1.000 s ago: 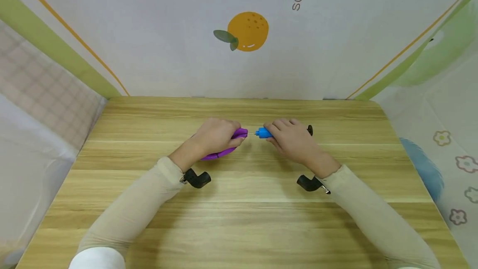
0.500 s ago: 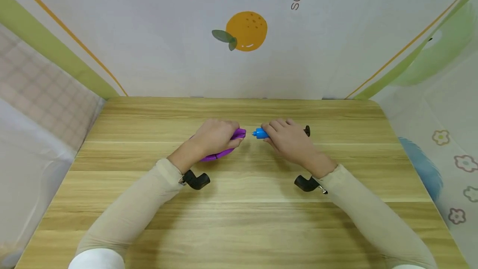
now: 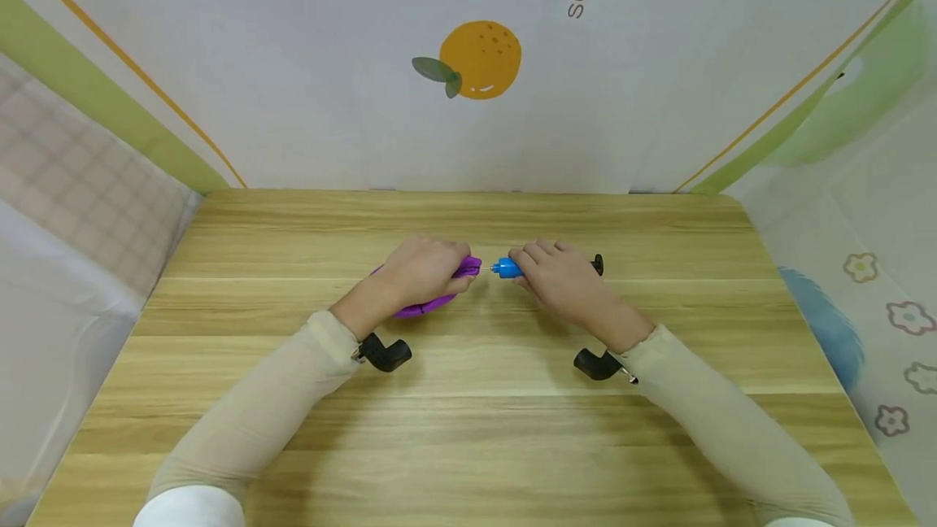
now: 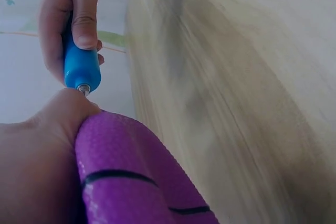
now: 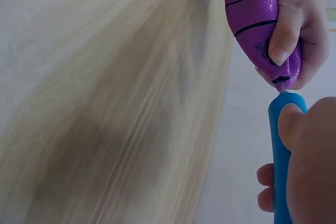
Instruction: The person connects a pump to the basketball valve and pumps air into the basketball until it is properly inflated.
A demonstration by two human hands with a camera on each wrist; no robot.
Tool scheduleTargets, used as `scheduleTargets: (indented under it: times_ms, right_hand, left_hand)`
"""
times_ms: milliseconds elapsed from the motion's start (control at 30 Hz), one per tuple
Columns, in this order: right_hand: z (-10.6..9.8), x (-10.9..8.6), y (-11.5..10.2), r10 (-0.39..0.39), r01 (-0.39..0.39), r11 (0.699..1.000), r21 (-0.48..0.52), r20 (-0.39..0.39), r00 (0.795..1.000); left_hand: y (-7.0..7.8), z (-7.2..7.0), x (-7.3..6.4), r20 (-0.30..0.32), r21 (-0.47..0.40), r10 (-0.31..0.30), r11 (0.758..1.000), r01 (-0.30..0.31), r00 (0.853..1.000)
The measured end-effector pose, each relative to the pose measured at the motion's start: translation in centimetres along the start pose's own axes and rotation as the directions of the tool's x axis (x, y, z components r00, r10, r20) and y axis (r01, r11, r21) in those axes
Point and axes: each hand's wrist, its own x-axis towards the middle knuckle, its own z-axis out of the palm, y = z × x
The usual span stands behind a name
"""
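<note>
My left hand (image 3: 424,271) grips a limp purple ball (image 3: 426,307) with pebbled skin and black seams, folded under the palm and pinched near its tip by the thumb. From the right, my right hand (image 3: 564,287) holds a blue hand pump (image 3: 505,268), fingers curled round its barrel. A thin needle (image 3: 486,269) bridges the short gap between pump nose and ball. Out past the right hand shows the pump's black handle end (image 3: 599,265). In the right wrist view the pump's nose meets the ball (image 5: 254,17) at a small black mark, the thumb lying along the barrel.
Both hands work low over a wood-grain table (image 3: 468,429), toward its far edge. Behind it hangs a white cloth (image 3: 329,104) printed with an orange, and more printed cloth flanks both sides. Black wrist mounts (image 3: 386,353) stick out below each hand.
My right hand has shifted slightly left with the pump, so less of the needle shows between pump and ball. The left hand keeps its hold on the ball, nearly still.
</note>
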Motion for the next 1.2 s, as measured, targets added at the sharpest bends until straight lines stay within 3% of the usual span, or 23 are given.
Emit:
scheduleTargets:
  times_ms: [167,433,967,1200]
  right_hand:
    - [0.0,0.0,-0.3,0.013,-0.013,1.000,-0.006,0.034,0.999]
    - [-0.2,0.3,-0.5,0.012,-0.012,1.000,0.002,0.012,1.000]
    - [0.1,0.8,-1.0,0.008,-0.008,1.000,-0.023,0.004,1.000]
    - [1.0,1.0,-1.4,0.017,-0.018,1.000,0.021,0.049,0.999]
  left_hand:
    - [0.0,0.2,0.0,0.016,-0.016,0.009,1.000,-0.009,1.000]
    - [0.3,0.0,0.0,0.028,-0.035,-0.013,0.999,0.014,1.000]
    - [0.6,0.2,0.2,0.001,-0.032,-0.005,0.999,0.005,1.000]
    - [0.1,0.6,0.2,0.045,-0.035,-0.032,0.999,0.034,0.998]
